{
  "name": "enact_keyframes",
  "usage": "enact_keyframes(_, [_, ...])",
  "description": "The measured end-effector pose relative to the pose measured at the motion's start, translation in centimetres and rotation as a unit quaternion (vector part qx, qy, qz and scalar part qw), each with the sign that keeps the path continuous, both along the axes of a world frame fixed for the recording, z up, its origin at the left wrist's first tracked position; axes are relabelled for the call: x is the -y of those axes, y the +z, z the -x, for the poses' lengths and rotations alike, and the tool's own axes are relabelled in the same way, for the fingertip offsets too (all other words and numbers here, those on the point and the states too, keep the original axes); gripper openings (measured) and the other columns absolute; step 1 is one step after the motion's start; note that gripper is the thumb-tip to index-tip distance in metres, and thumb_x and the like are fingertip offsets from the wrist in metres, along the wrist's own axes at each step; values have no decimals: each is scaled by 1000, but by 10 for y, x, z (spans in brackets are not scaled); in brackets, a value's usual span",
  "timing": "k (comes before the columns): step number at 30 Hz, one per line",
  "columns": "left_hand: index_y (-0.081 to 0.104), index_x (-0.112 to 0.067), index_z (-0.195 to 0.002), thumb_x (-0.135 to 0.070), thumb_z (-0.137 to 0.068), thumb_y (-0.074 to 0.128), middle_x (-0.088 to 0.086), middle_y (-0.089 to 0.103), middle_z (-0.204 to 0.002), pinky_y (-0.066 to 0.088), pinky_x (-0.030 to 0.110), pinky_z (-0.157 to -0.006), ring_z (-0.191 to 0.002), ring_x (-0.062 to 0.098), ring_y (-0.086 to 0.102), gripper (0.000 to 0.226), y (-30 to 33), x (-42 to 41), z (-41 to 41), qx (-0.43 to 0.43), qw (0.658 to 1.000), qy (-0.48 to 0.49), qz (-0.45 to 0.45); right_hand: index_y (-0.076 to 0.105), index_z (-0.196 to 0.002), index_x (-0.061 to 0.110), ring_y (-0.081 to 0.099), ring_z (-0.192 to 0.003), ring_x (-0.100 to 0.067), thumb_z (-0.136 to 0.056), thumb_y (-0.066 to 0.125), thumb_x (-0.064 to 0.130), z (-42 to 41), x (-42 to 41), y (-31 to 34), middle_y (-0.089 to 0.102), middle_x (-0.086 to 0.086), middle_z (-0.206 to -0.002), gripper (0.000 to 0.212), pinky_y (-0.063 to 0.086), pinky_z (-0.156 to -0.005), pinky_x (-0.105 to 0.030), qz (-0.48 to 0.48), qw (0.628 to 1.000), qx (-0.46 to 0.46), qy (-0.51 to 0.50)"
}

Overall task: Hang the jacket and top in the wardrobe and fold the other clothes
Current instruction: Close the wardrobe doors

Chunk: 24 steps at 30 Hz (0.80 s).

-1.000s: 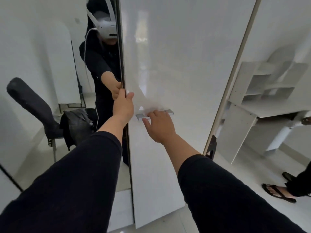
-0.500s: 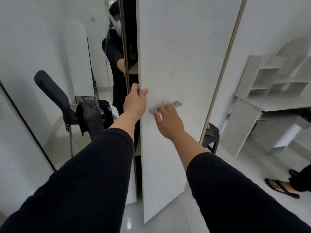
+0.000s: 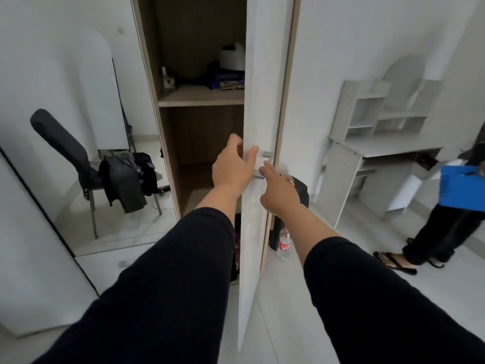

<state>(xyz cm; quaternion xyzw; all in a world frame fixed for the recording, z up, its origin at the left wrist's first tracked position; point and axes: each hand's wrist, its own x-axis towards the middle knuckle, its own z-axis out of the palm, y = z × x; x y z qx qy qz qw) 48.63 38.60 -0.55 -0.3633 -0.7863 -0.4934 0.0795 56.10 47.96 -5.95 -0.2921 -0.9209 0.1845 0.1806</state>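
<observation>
The white wardrobe door stands swung out toward me, nearly edge-on. My left hand grips the door's free edge, thumb on the front face and fingers behind it. My right hand holds the metal handle with curled fingers. Inside the open wardrobe a wooden shelf carries a few items. In the mirror at the left a pile of dark clothes shows draped on a chair.
A water bottle and a black bag stand on the floor behind the door. A white desk with cubby shelves fills the right side. A person with a blue clipboard stands at far right.
The door has swung far open, from facing me to nearly edge-on, revealing the wardrobe interior and shelf. Both hands stayed on the door and travelled with it.
</observation>
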Motion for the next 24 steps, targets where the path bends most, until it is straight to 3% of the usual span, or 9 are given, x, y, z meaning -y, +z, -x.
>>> enact_keyframes(5, [46,-22,-97,-41,-90,57,-4,61,-89,42,24,-63,-77,14,60,23,2,-40,-67,18,1000,-7,-18,17,-149,29,64,-85,-18,-84,51,-1,-56,-43,4,33,8,-151,79,58,-72,-37,3,1000,18,-2])
enact_keyframes(8, [48,-21,-96,-39,-90,59,-4,63,-91,47,28,-65,-79,15,61,22,1,-73,-102,16,1000,14,-22,13,-150,33,61,-97,-20,-83,52,-2,-85,-72,10,34,7,-151,85,56,-77,-37,3,1000,28,11])
enact_keyframes(13, [46,-21,-95,-40,-90,58,-1,59,-93,43,29,-64,-79,18,58,23,2,-131,-150,6,998,59,-6,10,-151,28,51,-72,-15,-84,49,-1,-126,-129,14,40,3,-146,82,38,-53,-25,-43,997,48,42])
enact_keyframes(16, [46,-20,-99,-39,-92,55,1,55,-95,40,29,-62,-78,20,56,22,5,-156,-169,4,996,90,9,17,-148,21,54,-67,-17,-87,47,3,-135,-154,11,47,-2,-139,70,47,-57,-31,-69,994,56,57])
enact_keyframes(20, [46,-20,-101,-38,-92,55,2,54,-97,46,30,-65,-80,22,56,22,6,-173,-179,11,995,97,16,24,-145,18,55,-75,-19,-87,47,4,-143,-170,12,51,-6,-134,64,48,-65,-33,-67,994,63,66])
enact_keyframes(22, [46,-18,-102,-37,-92,56,3,54,-99,47,32,-68,-82,22,57,24,8,-174,-180,19,996,84,16,24,-146,20,57,-96,-24,-84,51,1,-152,-167,12,52,-8,-131,70,49,-74,-35,-18,995,55,76])
enact_keyframes(24, [47,-17,-105,-33,-93,56,3,55,-105,49,33,-74,-88,20,57,22,7,-167,-179,31,998,42,16,8,-151,29,54,-116,-29,-82,53,1,-164,-159,11,43,-9,-141,87,51,-76,-38,12,995,64,75])
